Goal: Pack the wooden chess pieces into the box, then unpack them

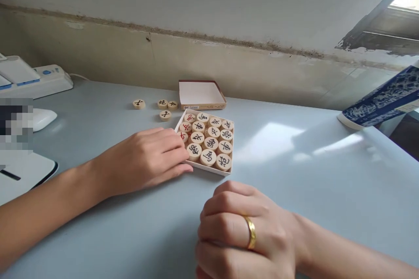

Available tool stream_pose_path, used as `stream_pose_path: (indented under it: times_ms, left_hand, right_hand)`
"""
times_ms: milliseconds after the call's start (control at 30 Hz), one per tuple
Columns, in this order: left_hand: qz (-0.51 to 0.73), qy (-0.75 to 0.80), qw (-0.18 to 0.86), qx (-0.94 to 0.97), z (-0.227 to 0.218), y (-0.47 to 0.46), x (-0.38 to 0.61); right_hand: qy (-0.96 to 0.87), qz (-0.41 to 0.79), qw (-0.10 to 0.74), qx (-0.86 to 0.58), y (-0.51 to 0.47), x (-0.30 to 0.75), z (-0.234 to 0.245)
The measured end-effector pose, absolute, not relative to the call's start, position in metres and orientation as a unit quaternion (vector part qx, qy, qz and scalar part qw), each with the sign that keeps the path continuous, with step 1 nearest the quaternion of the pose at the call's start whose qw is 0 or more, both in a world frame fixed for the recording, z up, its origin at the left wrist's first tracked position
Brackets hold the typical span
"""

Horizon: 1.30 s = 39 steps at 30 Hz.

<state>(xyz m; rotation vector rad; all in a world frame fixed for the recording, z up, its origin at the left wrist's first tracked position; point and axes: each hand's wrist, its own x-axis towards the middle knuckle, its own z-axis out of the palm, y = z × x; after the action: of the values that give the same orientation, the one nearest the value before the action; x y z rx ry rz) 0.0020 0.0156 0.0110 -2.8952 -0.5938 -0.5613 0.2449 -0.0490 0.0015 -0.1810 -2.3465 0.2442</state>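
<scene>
A shallow white box (209, 169) holds several round wooden Chinese chess pieces (210, 143), most with black characters and a few with red ones at its left side. My left hand (147, 157) grips the box's near left corner, its fingers over the left edge and covering part of it. Closer to me, my right hand (244, 231) is curled closed above the table, with a gold ring on one finger. Whatever it may hold is hidden by the fingers. Several loose chess pieces (139, 103) lie on the table behind my left hand.
The open box lid (201, 93) lies behind the box, near the wall. At the left are a power strip (54, 79), a white mouse (44, 119) and a white device (28, 174). A blue patterned object (379, 98) leans in from the right.
</scene>
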Motion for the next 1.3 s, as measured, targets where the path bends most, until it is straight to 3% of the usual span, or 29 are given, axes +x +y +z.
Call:
stream_pose_path:
  times_ms: [233,500,733,933,1067,1300]
  left_hand:
    - [-0.194,-0.207,-0.014,-0.959,0.012,0.026,-0.013]
    - [-0.244,-0.159,0.052,-0.955,0.004,0.012,0.005]
    - [-0.27,-0.132,0.003,-0.954,0.01,-0.006,0.017]
    - [-0.21,-0.163,0.058,-0.962,0.012,0.025,-0.012]
    - [-0.214,-0.164,0.101,-0.958,0.009,0.031,-0.016]
    - [-0.246,-0.147,0.075,-0.955,0.006,0.018,-0.003]
  right_hand:
    - [-0.932,0.058,0.338,-0.118,-0.048,0.247,0.005]
    - [-0.924,0.028,0.34,-0.176,-0.051,0.245,-0.001]
    - [-0.93,0.026,0.307,-0.199,-0.047,0.245,-0.004]
    - [-0.927,0.082,0.287,-0.228,-0.045,0.248,-0.006]
    - [-0.918,0.048,0.278,-0.278,-0.045,0.249,-0.01]
    - [-0.891,-0.034,0.281,-0.355,-0.047,0.246,-0.008]
